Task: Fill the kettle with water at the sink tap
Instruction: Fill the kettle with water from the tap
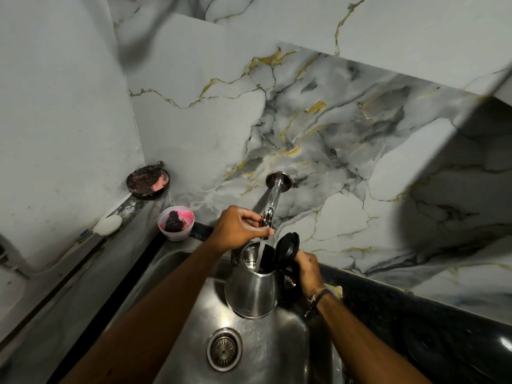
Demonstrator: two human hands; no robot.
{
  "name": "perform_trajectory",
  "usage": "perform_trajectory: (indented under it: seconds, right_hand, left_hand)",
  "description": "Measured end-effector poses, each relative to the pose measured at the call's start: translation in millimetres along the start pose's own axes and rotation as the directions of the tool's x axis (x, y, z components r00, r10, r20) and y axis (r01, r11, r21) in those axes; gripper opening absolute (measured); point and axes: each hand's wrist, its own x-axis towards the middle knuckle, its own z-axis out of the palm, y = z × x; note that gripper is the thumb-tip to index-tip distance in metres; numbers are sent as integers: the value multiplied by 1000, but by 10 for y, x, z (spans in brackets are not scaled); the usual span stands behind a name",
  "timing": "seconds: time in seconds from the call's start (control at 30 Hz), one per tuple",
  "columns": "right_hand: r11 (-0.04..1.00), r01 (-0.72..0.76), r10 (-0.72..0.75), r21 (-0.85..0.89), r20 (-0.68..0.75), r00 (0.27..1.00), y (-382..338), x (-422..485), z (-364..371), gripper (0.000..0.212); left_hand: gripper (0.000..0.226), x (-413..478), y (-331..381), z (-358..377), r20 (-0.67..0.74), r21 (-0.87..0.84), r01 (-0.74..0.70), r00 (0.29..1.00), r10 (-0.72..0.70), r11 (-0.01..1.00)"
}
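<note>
Marble wall (318,128) behind a steel sink (277,342). The left hand (238,228) fingers pinch the tap (273,198); the right hand (309,268) fingers are wrapped around the handle of the kettle (253,292), under the running water, lid open. A pink cup (176,223) stands near.

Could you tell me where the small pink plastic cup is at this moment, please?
In the head view, the small pink plastic cup stands left of the chrome wall tap, at the back left corner of the steel sink, just beyond the left hand.
</note>
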Motion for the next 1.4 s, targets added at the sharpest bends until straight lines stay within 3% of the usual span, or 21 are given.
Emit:
perform_trajectory:
  seconds: [0.27,0.47,0.63,0.83,1.4]
  right_hand:
    - [999,19,-20,25,14,1000,27,21,7,81]
    - [998,39,-39,53,-5,999,74,39,4,65]
    - [994,61,-63,91,19,998,145,83,-1,92]
    - [998,41,-41,54,-1,999,160,90,18,52]
    - [997,54,-56,62,30,998,258,120,11,52]
  left_hand:
    - [47,2,25,-1,2,14,8,1000,-8,1000]
    - [46,9,12,-3,5,18,6,1000,-6,1000]
    - [42,12,-12,-9,16,8,-15,1000,15,1000]
    - [39,11,-4,-1,3,0,-2,1000,2,1000]
    - [33,-55,63,-9,15,-13,-1,1000,1,1000]
